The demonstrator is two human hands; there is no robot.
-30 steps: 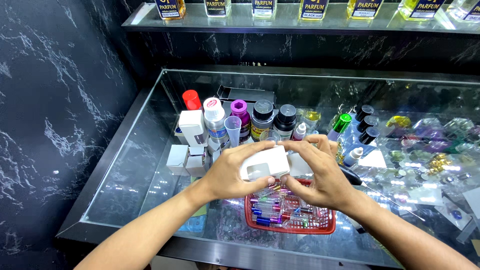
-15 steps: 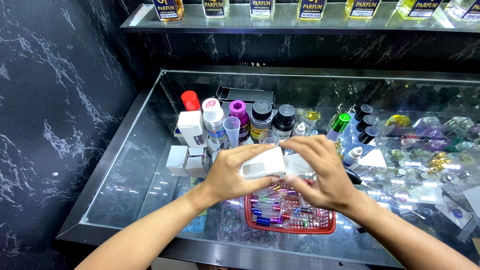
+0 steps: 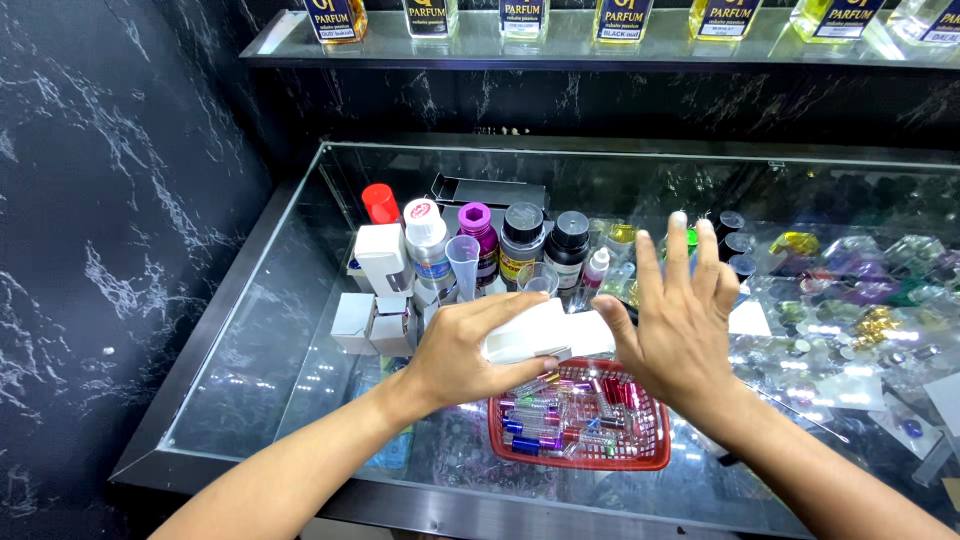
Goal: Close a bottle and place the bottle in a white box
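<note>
Glass counter bears a red basket of small vials. Above the basket, left hand grips a white box. Right hand hovers beside it, fingers spread, holding nothing.

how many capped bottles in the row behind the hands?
5, left to right: red cap, white cap, purple cap, two black caps. More may hide behind the right hand.
</note>
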